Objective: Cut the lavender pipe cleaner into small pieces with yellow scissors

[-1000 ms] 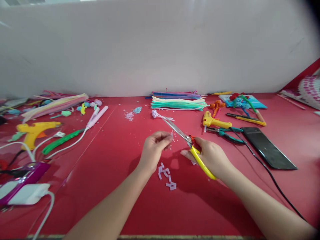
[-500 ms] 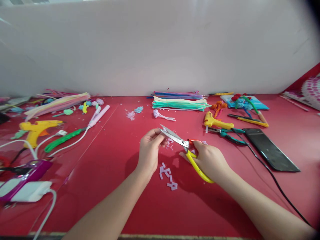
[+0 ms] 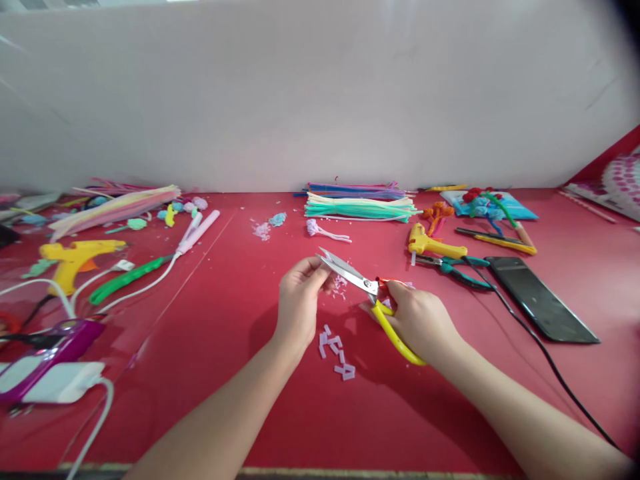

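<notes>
My right hand (image 3: 417,320) is closed round the handles of a pair of scissors (image 3: 350,272) with yellow and red grips. The blades point left, and their tips reach the fingers of my left hand (image 3: 299,293). Thumb and fingers of that hand are pinched together at the tips; whatever is between them is hidden or too small to name. Tiny pale lilac clippings (image 3: 340,287) lie on the red table (image 3: 225,400) behind the blades. Closer to me are several short lilac strips (image 3: 331,343). Farther back rests a lilac bundle with thin stems (image 3: 320,229).
Pipe cleaner bundles (image 3: 360,208) lie by the wall. To the right are a yellow glue gun (image 3: 435,243), teal pliers (image 3: 460,270) and a black phone (image 3: 543,299). On the left sit another yellow glue gun (image 3: 73,260), a pink hair straightener (image 3: 199,232) and a purple-white power strip (image 3: 60,363).
The scissor blades have drawn slightly closer together at my left fingertips. Both hands stay in nearly the same place.
</notes>
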The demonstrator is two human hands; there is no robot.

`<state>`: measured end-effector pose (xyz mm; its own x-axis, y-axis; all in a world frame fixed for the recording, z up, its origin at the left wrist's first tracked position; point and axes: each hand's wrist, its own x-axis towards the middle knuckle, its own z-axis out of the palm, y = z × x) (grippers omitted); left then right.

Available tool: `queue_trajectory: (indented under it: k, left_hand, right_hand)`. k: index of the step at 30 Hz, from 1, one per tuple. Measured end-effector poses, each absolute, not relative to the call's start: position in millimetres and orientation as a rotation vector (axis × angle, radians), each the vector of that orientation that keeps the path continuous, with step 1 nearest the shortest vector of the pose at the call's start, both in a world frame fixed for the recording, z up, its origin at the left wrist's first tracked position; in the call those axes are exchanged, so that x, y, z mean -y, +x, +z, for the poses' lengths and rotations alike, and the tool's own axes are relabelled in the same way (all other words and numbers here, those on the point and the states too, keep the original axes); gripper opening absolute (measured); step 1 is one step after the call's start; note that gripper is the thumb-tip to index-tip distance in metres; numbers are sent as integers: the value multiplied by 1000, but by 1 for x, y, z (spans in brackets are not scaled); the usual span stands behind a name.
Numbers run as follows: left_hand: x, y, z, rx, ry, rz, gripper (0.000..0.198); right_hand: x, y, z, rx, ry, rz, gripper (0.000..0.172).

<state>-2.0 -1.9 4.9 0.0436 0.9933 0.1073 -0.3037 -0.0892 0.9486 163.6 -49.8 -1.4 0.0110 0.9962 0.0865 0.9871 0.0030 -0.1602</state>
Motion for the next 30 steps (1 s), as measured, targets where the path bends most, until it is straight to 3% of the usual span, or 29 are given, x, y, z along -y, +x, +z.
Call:
queue_trajectory:
  k: [4,12,21,30]
  left_hand:
    - [4,-1,5,-888,1064,1366,6]
    - [6,0,5,-909,1046,1384,7]
    - [8,1,3,-911,1064,1423,6]
    - [10,3,5,-938,1015,1436,5]
  right_hand:
    - [50,163,-3,2123,-2097,52,27]
    - [51,160,-2,2111,-2099,91,42]
    - [54,157,-4,2132,-2080,53,32]
    - [54,154,-1,2142,-2092,88,41]
